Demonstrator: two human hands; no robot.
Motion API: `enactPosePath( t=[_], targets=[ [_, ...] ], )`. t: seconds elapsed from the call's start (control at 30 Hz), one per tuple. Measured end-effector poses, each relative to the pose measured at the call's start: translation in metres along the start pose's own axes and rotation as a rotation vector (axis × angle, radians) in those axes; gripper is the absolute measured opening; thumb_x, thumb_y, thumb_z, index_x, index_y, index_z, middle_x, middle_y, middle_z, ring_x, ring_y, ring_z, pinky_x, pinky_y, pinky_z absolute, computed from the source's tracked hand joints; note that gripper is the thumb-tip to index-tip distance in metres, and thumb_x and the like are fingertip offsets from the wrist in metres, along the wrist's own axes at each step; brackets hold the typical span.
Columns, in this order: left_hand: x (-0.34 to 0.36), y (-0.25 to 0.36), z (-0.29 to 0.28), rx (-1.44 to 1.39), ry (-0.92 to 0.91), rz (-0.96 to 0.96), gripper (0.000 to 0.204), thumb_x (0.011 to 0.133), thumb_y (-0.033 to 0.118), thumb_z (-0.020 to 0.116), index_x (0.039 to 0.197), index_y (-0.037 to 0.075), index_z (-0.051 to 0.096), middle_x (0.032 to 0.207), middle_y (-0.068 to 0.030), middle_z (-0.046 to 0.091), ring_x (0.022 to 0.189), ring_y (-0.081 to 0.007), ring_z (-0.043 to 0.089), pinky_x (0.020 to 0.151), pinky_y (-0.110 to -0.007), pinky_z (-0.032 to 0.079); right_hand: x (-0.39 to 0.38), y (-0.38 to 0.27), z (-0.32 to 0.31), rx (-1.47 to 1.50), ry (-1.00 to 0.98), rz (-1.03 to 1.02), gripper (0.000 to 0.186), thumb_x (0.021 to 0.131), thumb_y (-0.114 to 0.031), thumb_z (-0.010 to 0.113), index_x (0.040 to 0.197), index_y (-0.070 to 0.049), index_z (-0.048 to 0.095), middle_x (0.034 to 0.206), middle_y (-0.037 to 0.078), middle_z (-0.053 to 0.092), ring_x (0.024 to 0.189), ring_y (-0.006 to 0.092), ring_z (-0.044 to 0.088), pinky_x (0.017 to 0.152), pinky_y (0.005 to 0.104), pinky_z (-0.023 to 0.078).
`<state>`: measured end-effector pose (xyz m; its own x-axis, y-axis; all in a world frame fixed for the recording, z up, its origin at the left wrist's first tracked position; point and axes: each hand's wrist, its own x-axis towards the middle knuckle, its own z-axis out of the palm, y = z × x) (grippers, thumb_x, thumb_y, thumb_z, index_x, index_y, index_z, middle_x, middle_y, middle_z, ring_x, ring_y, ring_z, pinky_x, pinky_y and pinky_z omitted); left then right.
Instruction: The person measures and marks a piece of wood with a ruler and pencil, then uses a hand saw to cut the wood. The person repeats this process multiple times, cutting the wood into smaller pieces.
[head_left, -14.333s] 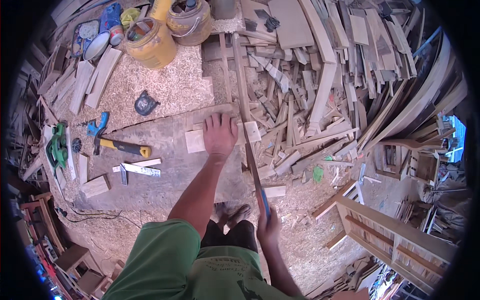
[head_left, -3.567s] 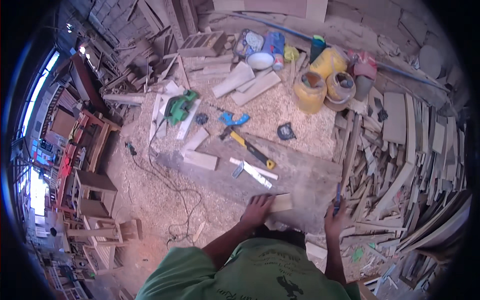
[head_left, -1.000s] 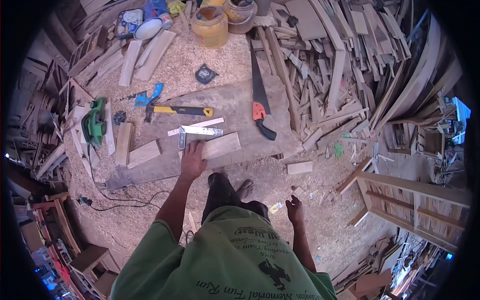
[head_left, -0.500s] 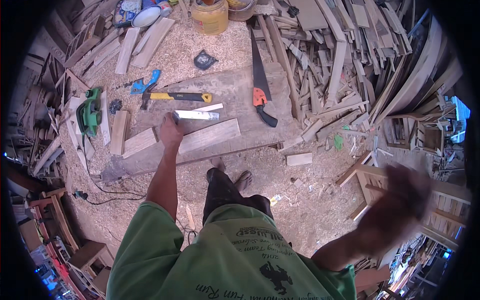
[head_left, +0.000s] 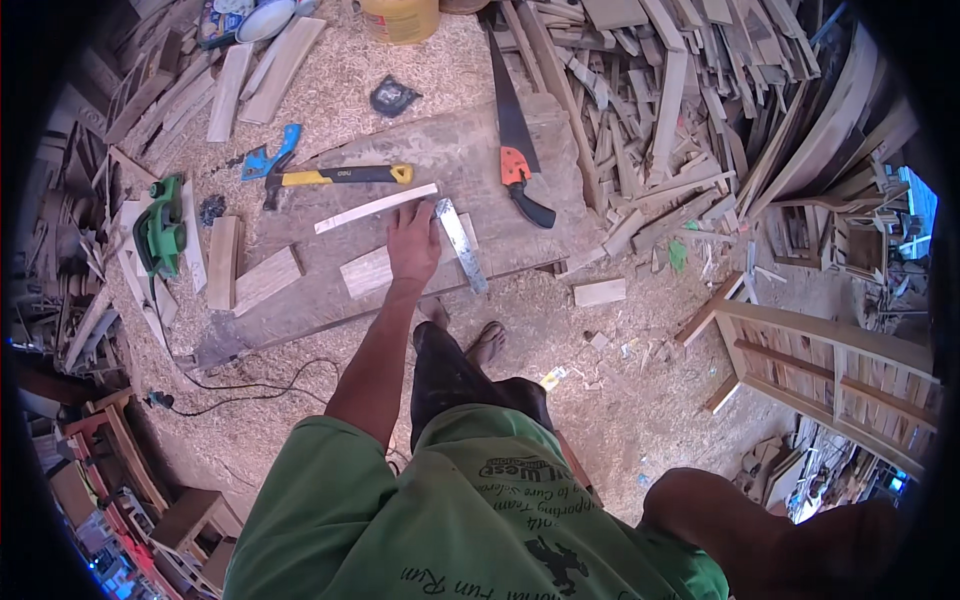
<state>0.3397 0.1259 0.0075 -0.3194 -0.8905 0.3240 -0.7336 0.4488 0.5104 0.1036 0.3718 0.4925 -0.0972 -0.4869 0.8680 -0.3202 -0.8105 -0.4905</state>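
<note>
Seen from the head view, the left hand (head_left: 415, 250) lies across a pale board (head_left: 366, 273) on the desk (head_left: 545, 125), fingertips by the upper end of a metal square (head_left: 462, 250). The square's blade crosses the board near its right end and reaches about to the desk's front edge. I can't tell whether that grip has closed on the square's hidden handle. A thin strip (head_left: 370, 210) lies just beyond the fingers, a hammer (head_left: 345, 175) farther up. Bare desk opens rightward toward a saw (head_left: 515, 165). The right hand is out of sight.
</note>
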Motion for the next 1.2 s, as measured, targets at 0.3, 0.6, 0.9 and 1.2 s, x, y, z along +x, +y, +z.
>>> enactPosePath(
  t=[0.3,0.6,0.9,1.2],
  targets=[
    [-0.008,0.008,0.016,-0.041,-0.023,0.009,0.049,0.098,0.012,0.068,0.147,0.016,0.067,0.131,-0.0156,0.061,0.121,-0.0398,0.056,0.104,-0.054,0.048,-0.055,0.062,0.011,-0.322,0.22,0.39,0.018,0.11,-0.014,0.065,0.121,-0.001,0.06,0.106,0.017,0.076,0.084,0.0254,0.073,0.083,0.0383,0.062],
    [-0.009,0.012,0.015,0.044,-0.013,-0.03,0.047,0.101,0.018,0.067,0.147,0.016,0.069,0.132,-0.0137,0.064,0.123,-0.0375,0.059,0.105,-0.053,0.048,-0.234,0.187,0.052,-0.406,-0.008,1.419,0.031,0.112,-0.016,0.064,0.14,-0.004,0.061,0.08,0.011,0.076,0.069,0.0196,0.075,0.063,0.0381,0.059],
    [-0.003,0.026,0.01,0.115,0.022,-0.049,0.051,0.094,0.035,0.076,0.141,0.016,0.07,0.13,-0.0129,0.064,0.123,-0.0357,0.06,0.104,-0.054,0.047,-0.282,0.279,0.101,-0.704,-0.473,1.05,0.034,0.107,-0.018,0.066,0.139,-0.013,0.074,0.095,0.027,0.078,0.085,0.0492,0.076,0.074,0.0581,0.059],
    [0.0,0.026,0.011,0.174,0.027,-0.059,0.052,0.094,0.038,0.076,0.14,0.015,0.069,0.128,-0.0148,0.063,0.121,-0.0364,0.06,0.102,-0.054,0.047,-0.281,0.328,0.133,-0.75,-0.726,1.054,0.035,0.105,-0.02,0.065,0.139,-0.014,0.074,0.093,0.025,0.079,0.086,0.0468,0.077,0.076,0.0596,0.06]
  ],
)
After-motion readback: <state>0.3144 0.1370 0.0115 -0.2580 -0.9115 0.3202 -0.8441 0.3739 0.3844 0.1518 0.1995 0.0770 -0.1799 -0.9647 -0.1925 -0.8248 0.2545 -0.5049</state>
